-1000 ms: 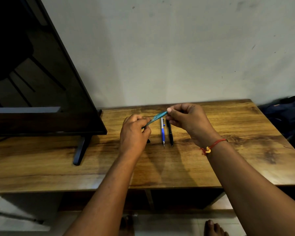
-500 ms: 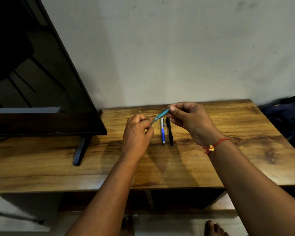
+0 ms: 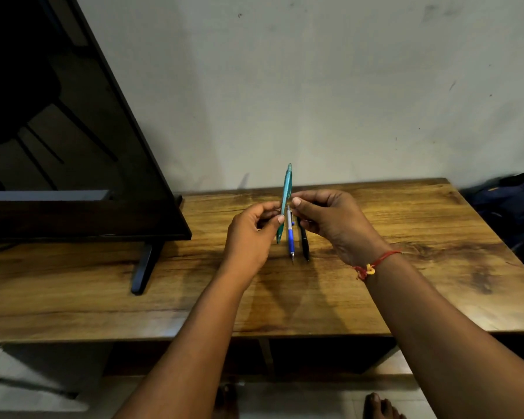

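Teal pen (image 3: 286, 195): held nearly upright above the desk (image 3: 406, 282), top end towards the far wall, lower tip pointing down at the desk surface.
Left grip (image 3: 251, 234): clamped on the teal pen, thumb and fingers pinching its lower half.
Right grip (image 3: 330, 219): fingers curled, thumb tip just beside the pen's middle from the right; cannot tell whether it touches or holds the pen.
Blue pen (image 3: 290, 237) and black pen (image 3: 304, 243): flat on the desk, side by side, tips towards the near edge, below the hands.
Television (image 3: 73, 146): stands at far left.
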